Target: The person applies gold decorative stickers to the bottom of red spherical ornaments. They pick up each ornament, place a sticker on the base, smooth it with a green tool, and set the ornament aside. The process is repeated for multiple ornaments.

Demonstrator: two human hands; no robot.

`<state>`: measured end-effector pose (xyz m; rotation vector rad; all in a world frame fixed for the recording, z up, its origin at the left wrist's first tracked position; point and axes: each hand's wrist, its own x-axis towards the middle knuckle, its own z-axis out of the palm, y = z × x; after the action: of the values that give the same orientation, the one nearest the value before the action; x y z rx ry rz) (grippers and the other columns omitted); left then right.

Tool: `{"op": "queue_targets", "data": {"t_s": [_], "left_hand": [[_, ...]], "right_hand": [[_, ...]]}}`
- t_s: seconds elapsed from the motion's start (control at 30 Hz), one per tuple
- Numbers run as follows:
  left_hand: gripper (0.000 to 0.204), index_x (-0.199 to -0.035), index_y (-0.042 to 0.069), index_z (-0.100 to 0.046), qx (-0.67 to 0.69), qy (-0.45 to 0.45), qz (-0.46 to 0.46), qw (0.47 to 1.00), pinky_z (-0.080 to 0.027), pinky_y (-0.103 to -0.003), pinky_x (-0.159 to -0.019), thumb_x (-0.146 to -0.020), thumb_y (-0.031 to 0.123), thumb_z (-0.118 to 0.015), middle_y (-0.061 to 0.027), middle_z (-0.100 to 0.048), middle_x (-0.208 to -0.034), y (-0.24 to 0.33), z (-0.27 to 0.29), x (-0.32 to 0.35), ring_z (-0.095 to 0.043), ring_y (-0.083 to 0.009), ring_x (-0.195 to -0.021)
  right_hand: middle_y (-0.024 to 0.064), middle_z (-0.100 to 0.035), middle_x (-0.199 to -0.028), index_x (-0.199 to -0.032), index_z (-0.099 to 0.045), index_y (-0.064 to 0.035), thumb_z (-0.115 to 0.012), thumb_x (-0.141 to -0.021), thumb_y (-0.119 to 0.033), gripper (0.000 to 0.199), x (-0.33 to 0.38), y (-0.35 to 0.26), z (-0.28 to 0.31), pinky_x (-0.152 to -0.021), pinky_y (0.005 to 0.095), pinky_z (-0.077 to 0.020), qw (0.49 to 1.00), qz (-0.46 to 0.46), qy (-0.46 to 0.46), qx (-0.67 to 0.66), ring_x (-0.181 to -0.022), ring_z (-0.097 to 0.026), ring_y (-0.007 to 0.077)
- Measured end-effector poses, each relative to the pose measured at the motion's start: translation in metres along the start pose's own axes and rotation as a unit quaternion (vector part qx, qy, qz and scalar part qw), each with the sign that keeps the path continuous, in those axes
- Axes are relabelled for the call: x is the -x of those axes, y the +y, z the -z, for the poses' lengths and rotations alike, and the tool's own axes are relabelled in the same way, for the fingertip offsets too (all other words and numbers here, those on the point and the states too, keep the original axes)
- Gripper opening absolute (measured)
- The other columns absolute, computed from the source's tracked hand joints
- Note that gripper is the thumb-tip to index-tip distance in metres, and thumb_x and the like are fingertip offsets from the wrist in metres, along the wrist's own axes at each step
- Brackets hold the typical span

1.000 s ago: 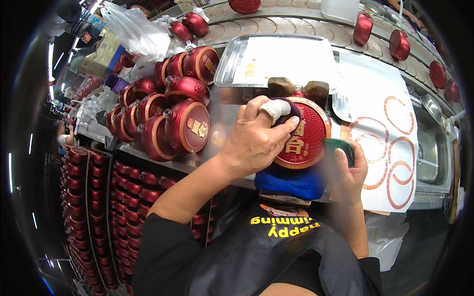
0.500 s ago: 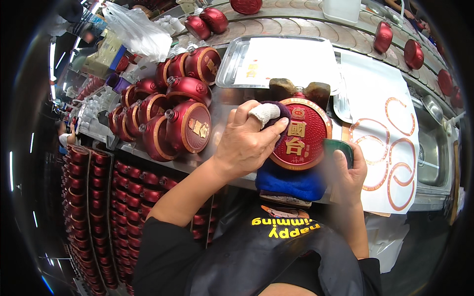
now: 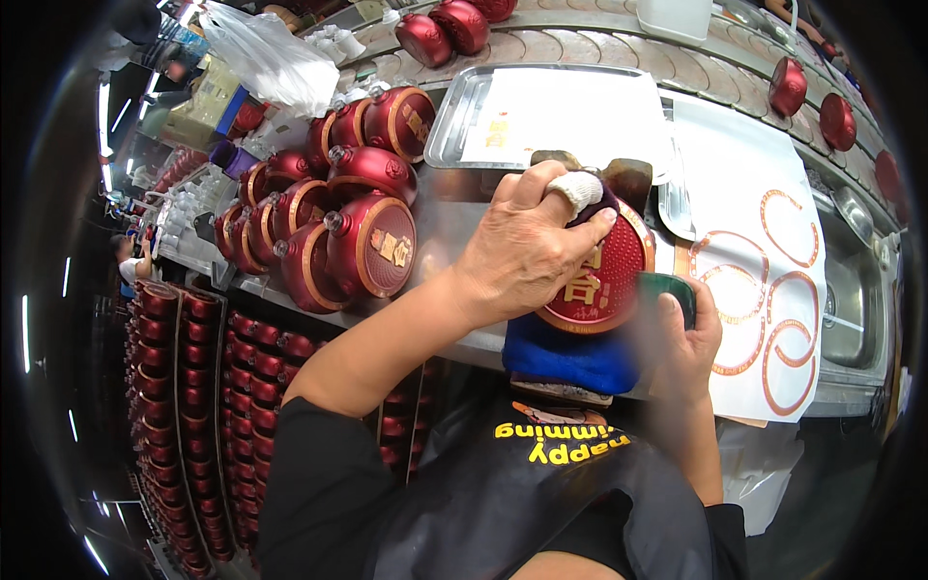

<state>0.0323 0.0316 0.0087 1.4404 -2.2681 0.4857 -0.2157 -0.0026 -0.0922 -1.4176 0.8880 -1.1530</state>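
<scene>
A round, flat red bottle [image 3: 623,266] with gold raised characters and an orange rim band lies face up in front of me. Its lower edge rests by a blue cloth pad [image 3: 561,353], its neck end between two brown blocks [image 3: 628,181]. My left hand [image 3: 522,242] pinches a dark purple cloth [image 3: 606,200] against the upper part of the bottle's face, covering some characters. A white knitted sleeve [image 3: 580,189] covers one of its fingers. Beside the bottle's right edge, my right hand [image 3: 694,338] grips a flat dark green scraper [image 3: 677,290].
Several finished-looking red bottles [image 3: 372,242] stand clustered on the left. A metal tray [image 3: 447,135] holds a white sheet with gold character stickers. Orange ring strips lie on white paper [image 3: 725,184] at right, near a sink [image 3: 851,314]. Behind runs a conveyor [image 3: 580,48] carrying bottles.
My left hand has slid the cloth right and slightly upward across the bottle's face. Bottles on the conveyor have shifted right. The right hand has barely moved.
</scene>
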Motion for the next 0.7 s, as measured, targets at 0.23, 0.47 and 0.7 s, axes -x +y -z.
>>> {"op": "queue_targets", "data": {"t_s": [0.23, 0.47, 0.7], "left_hand": [[0.042, -0.123, 0.019, -0.074, -0.019, -0.007, -0.045, 0.999, -0.04, -0.041, -0.102, -0.081, 0.02, -0.077, -0.006, -0.064, -0.129, 0.019, 0.009, 0.026, -0.051, -0.0305, -0.124], [0.045, -0.124, 0.018, -0.073, -0.012, -0.046, 0.015, 0.999, -0.039, -0.044, -0.105, -0.08, 0.019, -0.081, -0.0086, -0.062, -0.133, 0.021, 0.027, 0.046, -0.047, -0.0331, -0.127], [0.034, -0.117, 0.012, -0.076, 0.014, -0.017, -0.018, 1.0, -0.036, -0.041, -0.104, -0.085, 0.023, -0.07, -0.0059, -0.065, -0.13, 0.026, 0.01, 0.03, -0.047, -0.0297, -0.131]], "right_hand": [[0.0048, -0.07, -0.092, -0.114, -0.065, 0.0015, -0.071, -0.102, -0.021, 0.026, -0.001, -0.005, 0.0, -0.075, 0.0262, -0.0509, 0.999, 0.033, -0.005, 0.029, -0.082, -0.062, 0.0111], [0.0046, -0.07, -0.092, -0.114, -0.066, 0.0011, -0.072, -0.102, -0.024, 0.029, -0.002, -0.007, 0.001, -0.076, 0.026, -0.0512, 0.998, 0.046, -0.011, 0.036, -0.083, -0.062, 0.0108], [0.0047, -0.07, -0.093, -0.115, -0.066, 0.0011, -0.072, -0.102, -0.024, 0.029, -0.003, -0.007, -0.001, -0.077, 0.0257, -0.0515, 0.997, 0.061, -0.002, 0.048, -0.083, -0.063, 0.0111]]}}
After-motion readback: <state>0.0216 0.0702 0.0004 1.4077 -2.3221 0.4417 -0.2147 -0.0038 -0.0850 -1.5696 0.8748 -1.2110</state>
